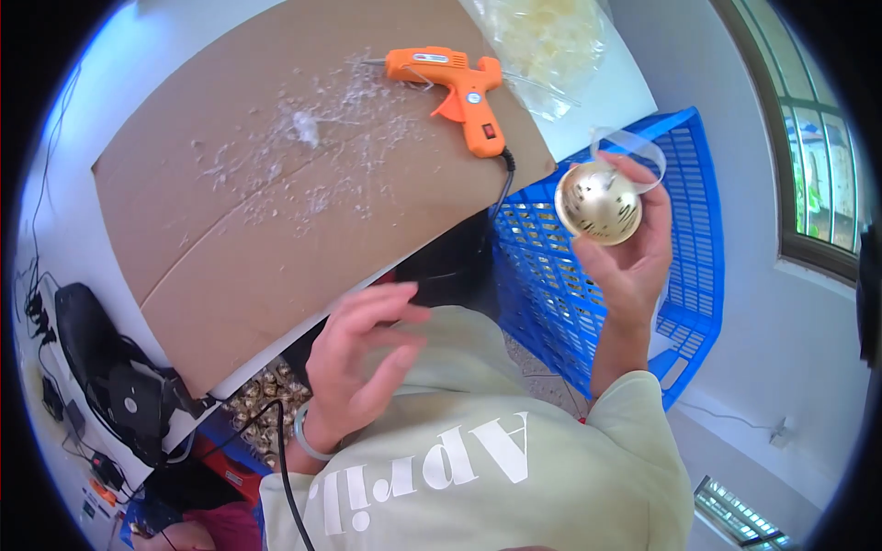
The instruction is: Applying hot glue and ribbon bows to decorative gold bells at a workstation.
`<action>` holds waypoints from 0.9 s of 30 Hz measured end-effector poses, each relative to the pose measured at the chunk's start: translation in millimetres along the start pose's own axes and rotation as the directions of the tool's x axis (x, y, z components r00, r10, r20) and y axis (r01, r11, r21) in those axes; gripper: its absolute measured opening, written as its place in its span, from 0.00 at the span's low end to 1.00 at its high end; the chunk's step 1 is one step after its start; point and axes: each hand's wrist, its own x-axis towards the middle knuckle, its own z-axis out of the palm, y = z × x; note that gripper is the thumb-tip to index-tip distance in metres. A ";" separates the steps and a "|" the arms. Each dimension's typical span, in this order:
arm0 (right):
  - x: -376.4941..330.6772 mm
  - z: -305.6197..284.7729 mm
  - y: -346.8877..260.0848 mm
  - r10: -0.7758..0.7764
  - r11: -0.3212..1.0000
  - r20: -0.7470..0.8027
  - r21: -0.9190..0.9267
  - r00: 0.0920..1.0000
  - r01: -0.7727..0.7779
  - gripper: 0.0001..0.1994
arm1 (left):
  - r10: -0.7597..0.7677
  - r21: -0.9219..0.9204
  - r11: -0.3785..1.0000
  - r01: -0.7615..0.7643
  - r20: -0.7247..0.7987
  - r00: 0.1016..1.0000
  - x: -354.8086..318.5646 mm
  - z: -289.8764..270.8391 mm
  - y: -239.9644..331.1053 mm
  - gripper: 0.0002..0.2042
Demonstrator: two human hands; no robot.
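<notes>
One round, shiny gold ball ornament (599,204) with dark markings is clasped in the right hand (629,243). The fingers curl around its far side and underside, and the thumb lies along its near side, so the grip is closed on the ball. The right forearm rises from the lower edge, wrist bent back, palm facing the person. A loop of clear ribbon (629,145) arches over the top of the ball, touching the fingertips. The ball is held in the air above the blue slotted plastic crate (689,220), just beyond the table edge.

The left hand (363,354) holds nothing. Its fingers are spread apart and slightly bent, pointing right, and it hovers over the person's pale green sweatshirt (478,459) near the table edge. A pale bangle (308,441) circles the left wrist.

On the table lies a brown cardboard sheet (276,211) speckled with white glue residue. An orange hot glue gun (455,87) rests on the sheet's far right corner, its black cord (503,184) trailing off the edge. A clear plastic bag (542,46) of pale contents lies beyond the gun. Small gold bells (262,399) are heaped below the table, near the left wrist.
</notes>
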 end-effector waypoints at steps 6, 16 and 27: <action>-10.7 121.8 16.6 -0.090 0.984 0.440 0.179 0.894 0.011 0.36 | -0.110 -0.602 0.796 -0.064 -0.249 0.962 24.2 1.6 16.2 0.30; 5.3 163.6 12.8 -0.092 0.976 0.667 0.208 0.739 -0.067 0.15 | -0.009 -0.014 1.000 0.001 -0.568 0.823 -7.9 -34.6 6.0 0.36; 12.4 151.1 2.8 -0.045 0.853 0.572 0.449 0.819 -0.267 0.08 | 0.045 -0.034 0.996 -0.077 -0.546 0.837 -10.6 -38.7 4.3 0.32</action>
